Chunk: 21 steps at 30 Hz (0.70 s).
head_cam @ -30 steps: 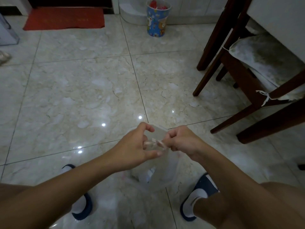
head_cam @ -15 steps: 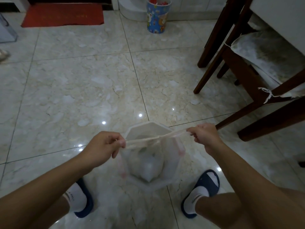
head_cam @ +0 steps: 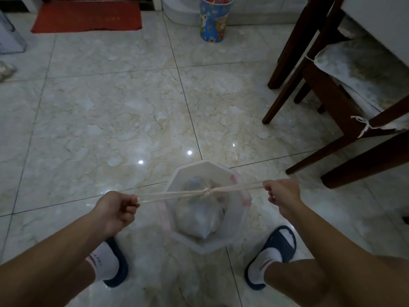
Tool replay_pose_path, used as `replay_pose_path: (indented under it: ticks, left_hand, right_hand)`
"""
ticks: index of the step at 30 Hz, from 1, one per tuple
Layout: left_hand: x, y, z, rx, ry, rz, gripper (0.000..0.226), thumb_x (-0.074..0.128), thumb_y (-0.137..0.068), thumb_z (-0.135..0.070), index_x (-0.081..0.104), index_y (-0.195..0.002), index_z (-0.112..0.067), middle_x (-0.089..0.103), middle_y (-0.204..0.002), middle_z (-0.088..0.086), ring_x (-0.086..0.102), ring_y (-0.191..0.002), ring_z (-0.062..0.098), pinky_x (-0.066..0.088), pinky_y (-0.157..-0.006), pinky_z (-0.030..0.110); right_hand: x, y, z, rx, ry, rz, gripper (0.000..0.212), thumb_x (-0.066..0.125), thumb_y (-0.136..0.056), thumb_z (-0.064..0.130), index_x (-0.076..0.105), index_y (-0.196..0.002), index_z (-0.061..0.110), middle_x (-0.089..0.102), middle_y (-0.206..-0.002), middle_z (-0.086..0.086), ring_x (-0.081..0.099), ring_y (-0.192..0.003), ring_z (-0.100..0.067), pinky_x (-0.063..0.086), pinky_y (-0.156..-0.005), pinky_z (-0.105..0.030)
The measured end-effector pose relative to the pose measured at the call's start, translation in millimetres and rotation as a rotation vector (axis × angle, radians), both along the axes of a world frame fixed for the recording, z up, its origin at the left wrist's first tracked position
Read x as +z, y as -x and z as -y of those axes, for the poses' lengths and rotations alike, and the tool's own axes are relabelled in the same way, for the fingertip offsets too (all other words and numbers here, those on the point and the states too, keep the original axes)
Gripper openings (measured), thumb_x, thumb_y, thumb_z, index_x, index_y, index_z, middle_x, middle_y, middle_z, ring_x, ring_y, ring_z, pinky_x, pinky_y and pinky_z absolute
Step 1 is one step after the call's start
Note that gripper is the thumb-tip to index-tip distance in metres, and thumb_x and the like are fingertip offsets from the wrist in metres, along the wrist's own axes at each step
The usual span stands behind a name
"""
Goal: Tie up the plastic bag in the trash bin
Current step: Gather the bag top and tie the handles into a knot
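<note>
Glossy marble floor tiles, red doormat, wooden chairs

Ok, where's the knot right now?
Head view, lower centre: the knot sits over the trash bin, midway between left hand and right hand.

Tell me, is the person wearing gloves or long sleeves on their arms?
No. The left hand and right hand are bare, with no gloves, rings or watch showing. Both forearms are bare too, with no sleeve in view.

Dim; floor glare; edges warped
</note>
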<state>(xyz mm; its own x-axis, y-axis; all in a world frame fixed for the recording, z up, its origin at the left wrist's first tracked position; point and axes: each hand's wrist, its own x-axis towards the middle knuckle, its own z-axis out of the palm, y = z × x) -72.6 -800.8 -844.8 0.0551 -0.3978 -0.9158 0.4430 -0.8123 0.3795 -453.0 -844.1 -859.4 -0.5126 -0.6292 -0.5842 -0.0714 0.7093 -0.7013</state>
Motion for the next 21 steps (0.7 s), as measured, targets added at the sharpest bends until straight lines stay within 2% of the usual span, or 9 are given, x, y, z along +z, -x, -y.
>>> replay_pose_path:
  ticks: [3, 5, 9, 11, 13, 15, 18, 21]
  left_hand:
    - [-2.4, 2.8, -1.7, 0.003, -0.08, -0.015, 0.027, 0.032, -0.086, -0.005, 0.038, -0.061, -0.01, 0.035, -0.045, 0.003, 0.031, -0.024, 0.009, 0.018, -0.024, 0.009]
    - [-1.9, 4.4, -1.9, 0.003, -0.101, -0.007, 0.027, 0.035, -0.087, -0.009, 0.04, -0.061, -0.011, 0.038, -0.041, 0.002, 0.032, -0.025, 0.01, 0.018, -0.025, 0.009]
    - [1.8, 10.2, -2.5, -0.023, -0.059, 0.1, 0.026, 0.043, -0.087, -0.012, 0.046, -0.061, -0.01, 0.046, -0.057, 0.005, 0.037, -0.028, 0.009, 0.018, -0.028, 0.008]
    - [6.6, 12.6, -1.3, -0.017, 0.027, 0.185, 0.023, 0.048, -0.086, -0.011, 0.05, -0.063, -0.009, 0.053, -0.067, 0.008, 0.04, -0.031, 0.009, 0.019, -0.028, 0.009]
    - [17.3, 14.8, 2.0, 0.02, 0.134, 0.253, 0.015, 0.053, -0.084, -0.011, 0.054, -0.069, -0.009, 0.059, -0.075, 0.011, 0.042, -0.035, 0.009, 0.021, -0.028, 0.01]
    - [36.2, 21.5, 4.5, 0.01, 0.231, 0.285, 0.005, 0.06, -0.08, -0.011, 0.062, -0.077, -0.009, 0.066, -0.083, 0.012, 0.047, -0.045, 0.011, 0.027, -0.033, 0.015]
    - [65.1, 42.2, -0.8, -0.12, 0.378, 0.404, 0.014, 0.069, -0.074, -0.011, 0.074, -0.084, -0.002, 0.072, -0.087, 0.013, 0.052, -0.064, 0.016, 0.038, -0.058, 0.027]
    - [85.7, 68.5, -13.8, -0.266, 0.511, 0.491, 0.013, 0.075, -0.073, -0.009, 0.079, -0.083, -0.003, 0.078, -0.085, 0.004, 0.066, -0.072, 0.011, 0.043, -0.066, 0.025]
  right_hand:
    - [-3.6, -1.4, -4.4, -0.112, -0.003, 0.036, 0.001, 0.066, -0.081, -0.003, 0.065, -0.08, -0.003, 0.057, -0.071, -0.012, 0.048, -0.056, -0.015, 0.046, -0.052, -0.027]
    - [-4.4, 1.3, -6.7, -0.199, -0.02, 0.101, 0.004, 0.063, -0.079, -0.008, 0.065, -0.083, -0.006, 0.057, -0.07, -0.012, 0.047, -0.055, -0.014, 0.046, -0.047, -0.025]
    - [-1.7, 6.0, -7.5, -0.335, 0.018, 0.404, 0.008, 0.058, -0.081, -0.011, 0.061, -0.083, -0.004, 0.055, -0.069, -0.01, 0.044, -0.049, -0.009, 0.04, -0.035, -0.015]
    - [5.0, 7.4, -4.2, -0.315, 0.066, 0.564, 0.008, 0.057, -0.085, -0.007, 0.06, -0.082, 0.0, 0.054, -0.07, -0.007, 0.044, -0.042, -0.005, 0.037, -0.035, -0.013]
    - [17.2, 6.3, -2.9, -0.217, 0.097, 0.639, 0.01, 0.058, -0.085, -0.004, 0.058, -0.078, 0.004, 0.052, -0.066, -0.003, 0.041, -0.039, -0.003, 0.035, -0.036, -0.013]
    - [32.7, 0.7, -6.2, -0.08, 0.133, 0.621, 0.015, 0.061, -0.082, -0.002, 0.057, -0.071, 0.007, 0.052, -0.063, -0.001, 0.04, -0.043, -0.004, 0.035, -0.038, -0.015]
    - [55.6, -18.0, -18.9, 0.141, 0.207, 0.496, 0.008, 0.065, -0.08, 0.0, 0.064, -0.072, 0.003, 0.057, -0.064, -0.002, 0.043, -0.049, -0.007, 0.037, -0.045, -0.018]
    - [75.2, -37.3, -30.0, 0.309, 0.233, 0.319, 0.005, 0.07, -0.08, 0.002, 0.069, -0.079, -0.003, 0.06, -0.065, -0.006, 0.047, -0.053, -0.01, 0.044, -0.053, -0.022]
